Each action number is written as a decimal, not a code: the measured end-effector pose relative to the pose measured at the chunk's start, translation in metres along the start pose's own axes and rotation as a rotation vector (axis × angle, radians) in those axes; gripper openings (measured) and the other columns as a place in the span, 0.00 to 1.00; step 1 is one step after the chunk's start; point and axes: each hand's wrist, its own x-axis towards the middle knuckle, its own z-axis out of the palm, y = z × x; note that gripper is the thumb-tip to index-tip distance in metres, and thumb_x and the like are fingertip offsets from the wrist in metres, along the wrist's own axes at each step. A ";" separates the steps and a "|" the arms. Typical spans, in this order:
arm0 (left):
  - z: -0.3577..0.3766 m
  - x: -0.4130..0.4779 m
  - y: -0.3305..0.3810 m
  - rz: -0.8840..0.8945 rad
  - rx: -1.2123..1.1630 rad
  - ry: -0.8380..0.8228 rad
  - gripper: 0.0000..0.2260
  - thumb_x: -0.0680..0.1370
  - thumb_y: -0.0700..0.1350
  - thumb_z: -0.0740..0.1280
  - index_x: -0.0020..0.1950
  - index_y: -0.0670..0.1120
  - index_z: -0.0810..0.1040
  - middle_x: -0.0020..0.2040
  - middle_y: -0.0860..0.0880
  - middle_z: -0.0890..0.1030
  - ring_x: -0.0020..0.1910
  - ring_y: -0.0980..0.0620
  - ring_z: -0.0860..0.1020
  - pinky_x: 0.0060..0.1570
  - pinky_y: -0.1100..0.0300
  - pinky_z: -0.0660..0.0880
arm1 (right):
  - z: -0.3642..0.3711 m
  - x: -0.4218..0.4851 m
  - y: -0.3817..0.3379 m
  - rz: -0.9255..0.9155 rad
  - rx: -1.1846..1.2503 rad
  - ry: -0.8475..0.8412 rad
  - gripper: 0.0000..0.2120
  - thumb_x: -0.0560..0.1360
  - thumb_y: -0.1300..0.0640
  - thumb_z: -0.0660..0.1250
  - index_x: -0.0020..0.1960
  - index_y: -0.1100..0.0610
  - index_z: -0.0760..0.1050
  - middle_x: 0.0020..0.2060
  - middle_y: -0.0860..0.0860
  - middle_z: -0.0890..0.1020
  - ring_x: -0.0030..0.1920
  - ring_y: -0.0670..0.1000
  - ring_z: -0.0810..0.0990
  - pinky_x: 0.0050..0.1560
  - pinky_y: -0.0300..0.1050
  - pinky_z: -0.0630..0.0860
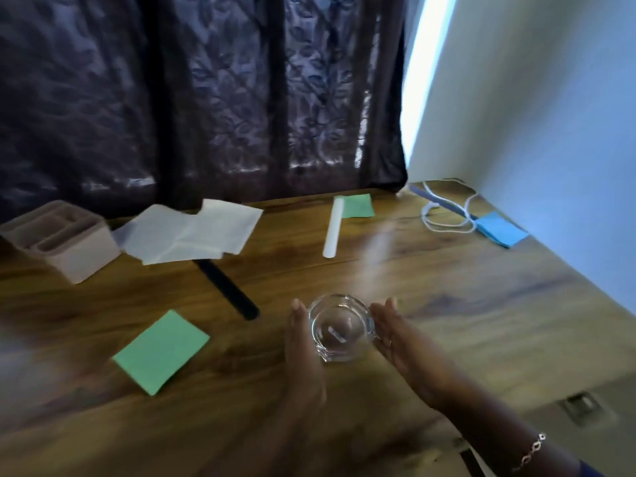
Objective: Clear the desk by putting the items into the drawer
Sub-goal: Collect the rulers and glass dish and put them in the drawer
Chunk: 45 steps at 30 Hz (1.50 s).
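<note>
Glass bowl is on the desk. Left hand and right hand flank the bowl, fingers straight, flat against its sides, not curled. Green notepad lies left of the bowl.

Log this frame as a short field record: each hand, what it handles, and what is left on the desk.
left hand: straight fingers against the left side of the glass dish
right hand: straight fingers against its right side
dish lifted: cannot tell
left on desk: near green pad, far green pad, blue pad, white papers, black pen, white tube, pink organiser, white cable
drawer: not identifiable
</note>
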 end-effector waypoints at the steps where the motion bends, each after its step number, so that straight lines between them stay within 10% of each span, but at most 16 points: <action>1: 0.016 0.003 -0.008 -0.014 0.033 -0.009 0.52 0.55 0.81 0.56 0.71 0.50 0.67 0.68 0.53 0.72 0.67 0.51 0.70 0.69 0.48 0.64 | -0.025 0.009 0.012 -0.018 0.037 0.042 0.18 0.68 0.43 0.56 0.53 0.47 0.73 0.57 0.42 0.79 0.49 0.33 0.77 0.64 0.37 0.64; 4: 0.058 0.008 -0.024 -0.038 0.056 -0.057 0.52 0.55 0.81 0.56 0.69 0.47 0.70 0.65 0.49 0.75 0.63 0.49 0.74 0.68 0.47 0.67 | -0.075 0.013 0.014 -0.028 0.069 0.172 0.23 0.69 0.40 0.55 0.56 0.51 0.75 0.45 0.37 0.83 0.47 0.34 0.79 0.58 0.35 0.69; 11: 0.120 0.039 -0.073 -0.116 0.106 -0.235 0.48 0.59 0.81 0.55 0.68 0.51 0.71 0.65 0.50 0.76 0.64 0.51 0.74 0.69 0.47 0.65 | -0.144 0.020 -0.003 0.048 0.073 0.321 0.37 0.65 0.36 0.58 0.65 0.60 0.70 0.59 0.51 0.80 0.63 0.48 0.74 0.70 0.46 0.64; 19: 0.142 0.050 -0.089 -0.136 0.180 -0.330 0.46 0.60 0.81 0.54 0.68 0.53 0.71 0.64 0.52 0.76 0.64 0.53 0.74 0.68 0.49 0.66 | -0.171 0.029 -0.003 0.044 0.112 0.325 0.18 0.77 0.42 0.53 0.48 0.54 0.74 0.47 0.46 0.80 0.51 0.44 0.76 0.66 0.45 0.64; 31: 0.134 0.034 -0.059 -0.100 0.276 -0.389 0.46 0.63 0.79 0.54 0.71 0.51 0.66 0.69 0.54 0.72 0.65 0.58 0.70 0.70 0.54 0.63 | -0.183 0.032 0.009 -0.014 0.008 0.295 0.15 0.79 0.48 0.53 0.46 0.51 0.76 0.38 0.40 0.84 0.46 0.38 0.78 0.52 0.37 0.72; 38: 0.119 0.025 -0.039 -0.031 0.386 -0.421 0.27 0.78 0.59 0.50 0.72 0.45 0.65 0.60 0.56 0.70 0.55 0.63 0.69 0.58 0.65 0.62 | -0.181 0.032 0.025 -0.214 -0.228 0.424 0.13 0.77 0.48 0.60 0.54 0.53 0.78 0.51 0.50 0.83 0.56 0.49 0.79 0.61 0.49 0.73; 42: 0.115 0.022 -0.029 0.045 0.492 -0.432 0.22 0.81 0.54 0.52 0.72 0.46 0.64 0.66 0.53 0.70 0.61 0.61 0.66 0.59 0.68 0.60 | -0.178 0.027 0.022 -0.304 -0.381 0.504 0.06 0.77 0.54 0.62 0.50 0.48 0.76 0.47 0.45 0.82 0.50 0.41 0.78 0.46 0.30 0.73; 45: 0.112 0.024 -0.023 0.094 0.606 -0.464 0.22 0.81 0.52 0.54 0.73 0.46 0.63 0.65 0.56 0.67 0.64 0.60 0.65 0.62 0.68 0.59 | -0.183 0.027 0.026 -0.325 -0.463 0.553 0.07 0.76 0.56 0.64 0.52 0.54 0.78 0.47 0.47 0.82 0.50 0.44 0.79 0.45 0.34 0.73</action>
